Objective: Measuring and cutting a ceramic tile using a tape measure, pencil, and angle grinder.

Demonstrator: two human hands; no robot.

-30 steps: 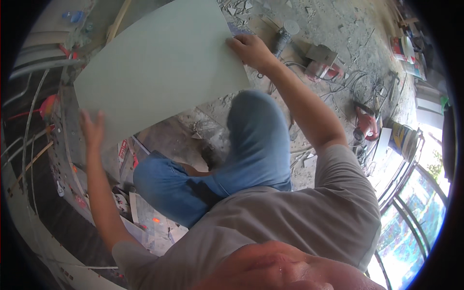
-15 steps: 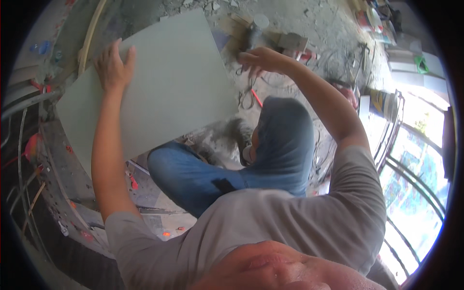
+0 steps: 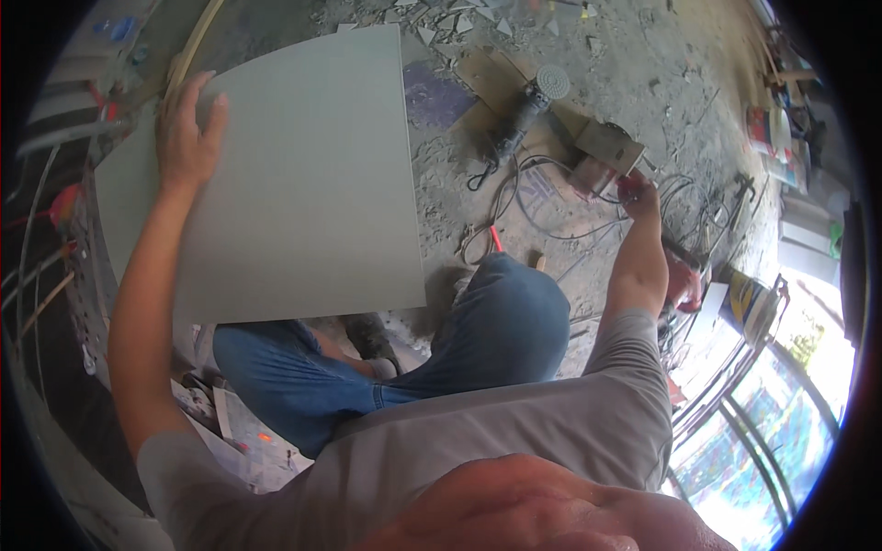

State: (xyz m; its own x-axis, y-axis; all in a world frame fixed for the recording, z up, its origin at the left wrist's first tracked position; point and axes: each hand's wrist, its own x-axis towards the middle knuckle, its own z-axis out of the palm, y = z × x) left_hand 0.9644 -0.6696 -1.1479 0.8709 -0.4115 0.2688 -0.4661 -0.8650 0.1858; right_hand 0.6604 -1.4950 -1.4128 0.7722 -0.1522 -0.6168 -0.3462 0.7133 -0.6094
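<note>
A large pale grey tile point(image 3: 303, 174) slopes in front of me, its lower edge by my legs. My left hand point(image 3: 190, 138) is closed on its upper left edge, fingers at the rim and thumb on the face. Out to the right, my right hand point(image 3: 637, 193) grips the end of a handheld tile cutter with a flat metal base plate point(image 3: 610, 147) and a reddish body. Its fingertips are partly hidden. Between tile and cutter lies a dark angle grinder point(image 3: 516, 124) with a round perforated disc point(image 3: 552, 82).
Black cables point(image 3: 524, 193) loop over the dusty floor beside my knee point(image 3: 514, 312). Flat cardboard point(image 3: 487, 78) lies under the grinder, with broken tile pieces point(image 3: 459, 23) beyond. Buckets point(image 3: 767, 133) stand at the far right. A wooden strip point(image 3: 197, 41) lies at the far left.
My right hand has moved right, from beside the tile to the cutter, and closed on it. The tile has turned slightly, with my left hand still on its edge. My view has shifted.
</note>
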